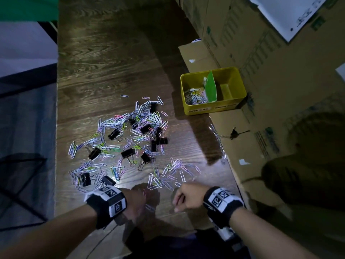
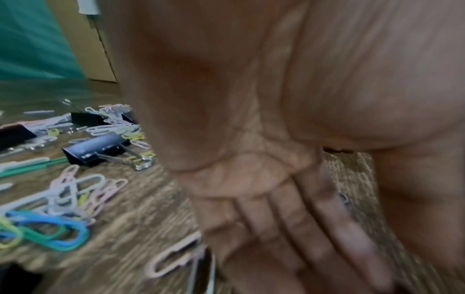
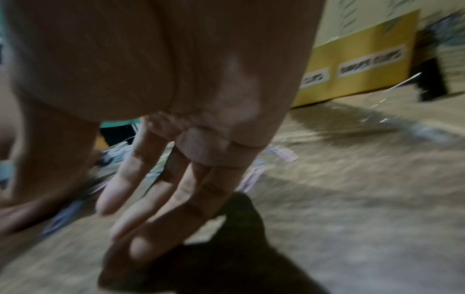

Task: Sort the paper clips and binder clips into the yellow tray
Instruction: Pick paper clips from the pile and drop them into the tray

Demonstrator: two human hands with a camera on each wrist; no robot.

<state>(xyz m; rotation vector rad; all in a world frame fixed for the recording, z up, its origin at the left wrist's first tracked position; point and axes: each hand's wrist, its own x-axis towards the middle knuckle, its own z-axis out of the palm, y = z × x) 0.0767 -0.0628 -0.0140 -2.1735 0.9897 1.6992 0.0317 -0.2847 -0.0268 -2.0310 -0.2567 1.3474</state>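
Observation:
Coloured paper clips [image 1: 130, 139] and black binder clips [image 1: 127, 152] lie mixed in a loose heap on the middle of the wooden table. At the right stands the yellow tray [image 1: 211, 108], split by a green divider [image 1: 211, 86]. Its left compartment holds paper clips [image 1: 194, 98]; the right one looks bare. My left hand [image 1: 135, 202] hovers at the near edge of the heap, its fingers [image 2: 289, 228] straight and pointing down, holding nothing I can see. My right hand [image 1: 183, 196] is beside it, with relaxed fingers [image 3: 161, 199] just above the table. A binder clip [image 2: 95, 149] lies left of my left palm.
Cardboard boxes [image 1: 261, 53] wall off the right side, and flat cardboard [image 1: 197, 55] lies under the tray. A small dark object [image 1: 233, 133] rests on the cardboard near the tray. The table's left edge [image 1: 57, 128] drops to the floor. Bare wood stretches beyond the heap.

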